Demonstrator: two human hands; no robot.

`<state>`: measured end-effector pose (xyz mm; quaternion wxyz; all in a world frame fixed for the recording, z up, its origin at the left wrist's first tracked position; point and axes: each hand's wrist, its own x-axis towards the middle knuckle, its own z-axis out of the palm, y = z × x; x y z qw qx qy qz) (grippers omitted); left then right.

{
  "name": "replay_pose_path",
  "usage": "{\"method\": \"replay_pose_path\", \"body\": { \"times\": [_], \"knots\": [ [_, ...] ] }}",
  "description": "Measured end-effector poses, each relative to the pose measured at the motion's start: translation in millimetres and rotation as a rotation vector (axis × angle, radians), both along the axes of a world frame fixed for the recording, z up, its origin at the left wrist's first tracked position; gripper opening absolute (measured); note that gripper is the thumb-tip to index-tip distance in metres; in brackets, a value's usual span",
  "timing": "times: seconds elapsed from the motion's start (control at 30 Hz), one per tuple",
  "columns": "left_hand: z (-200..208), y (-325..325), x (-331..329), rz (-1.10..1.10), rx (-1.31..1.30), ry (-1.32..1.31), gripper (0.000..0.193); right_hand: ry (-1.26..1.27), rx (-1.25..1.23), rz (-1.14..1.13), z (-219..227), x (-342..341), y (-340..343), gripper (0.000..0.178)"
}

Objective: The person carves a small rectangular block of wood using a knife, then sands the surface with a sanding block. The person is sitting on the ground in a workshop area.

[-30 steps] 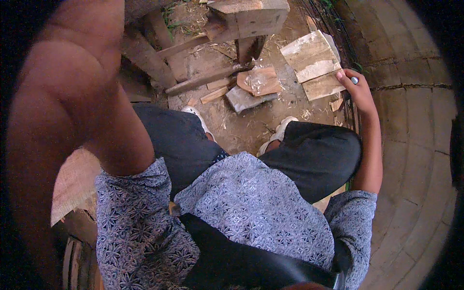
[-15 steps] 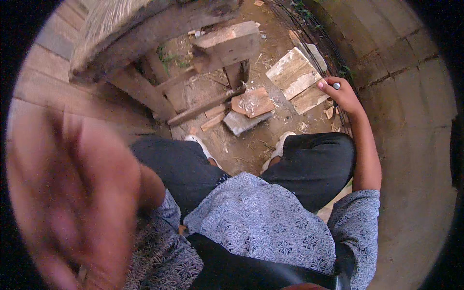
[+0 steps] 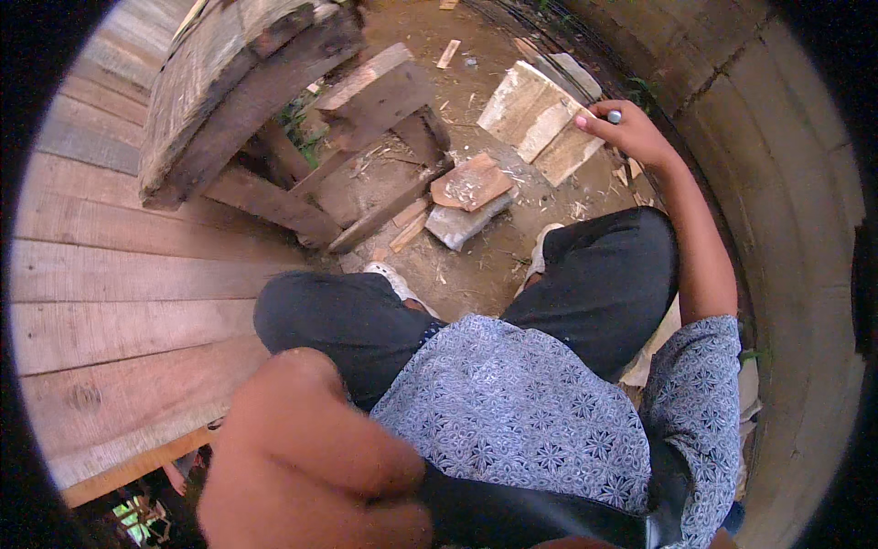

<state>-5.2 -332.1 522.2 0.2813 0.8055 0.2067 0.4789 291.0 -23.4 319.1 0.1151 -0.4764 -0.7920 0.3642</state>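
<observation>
My right hand is stretched out at the upper right, its fingers closed round a slim thing whose round grey end shows above the fist. The kind of this thing I cannot make out. The thumb tip overlaps the edge of a pale, rough wooden board; whether it grips the board is unclear. My left hand is raised close to the camera at the lower left, large and blurred, with its fingers mostly hidden. Below the pale board, a brown wood offcut lies on a grey block.
A plank platform runs along the left. Beside it stands a heavy wooden frame with thick beams. Shavings and wood scraps litter the dirt ground. A curved-looking concrete wall rises at the right, with dark rods along its foot.
My left hand has swung from the far left toward my body, uncovering the planks. My right hand has shifted slightly up and left in the view, still closed on the grey-ended thing.
</observation>
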Motion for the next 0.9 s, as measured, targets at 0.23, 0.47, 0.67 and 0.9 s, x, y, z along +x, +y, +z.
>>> {"method": "replay_pose_path", "body": {
  "times": [0.23, 0.47, 0.67, 0.9],
  "knots": [
    [-173, 124, 0, 0.352, -0.449, 0.141, 0.034, -0.049, -0.115, -0.003, 1, -2, 8, 0.050],
    [-352, 197, 30, 0.605, -1.127, -0.244, 0.075, -0.233, -0.289, 0.252, -15, -28, 41, 0.056],
    [-418, 200, 28, 0.549, -1.320, -0.714, 0.063, -0.316, -0.243, 0.257, -37, -53, 61, 0.063],
    [-479, 185, -3, 0.965, -1.641, -0.531, 0.066, -0.143, -0.262, 0.242, -54, -86, 67, 0.056]
  ]
}}
